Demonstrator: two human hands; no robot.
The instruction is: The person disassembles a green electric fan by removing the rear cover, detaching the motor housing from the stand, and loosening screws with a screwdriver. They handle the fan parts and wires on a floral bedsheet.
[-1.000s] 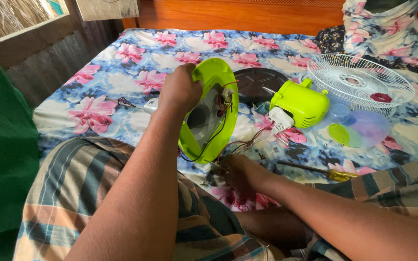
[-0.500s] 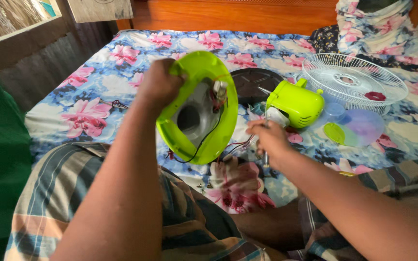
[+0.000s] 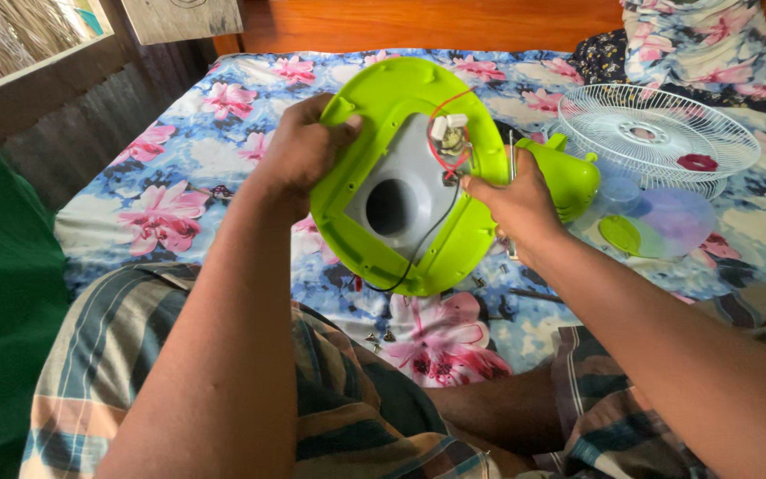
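Left hand [image 3: 301,153] grips the rim of the green fan base [image 3: 410,173], held tilted above the bed [image 3: 179,168], underside up. Right hand [image 3: 514,206] is closed around a screwdriver [image 3: 511,164] at the base's right edge, by the wiring [image 3: 447,142]. Beyond: green motor housing [image 3: 574,177], white fan grille [image 3: 658,137].

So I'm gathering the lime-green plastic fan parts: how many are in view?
3. The round base shell is held up by the left hand and right hand; the motor housing lies behind the right hand; a small disc lies beside the white grille. More may be hidden.
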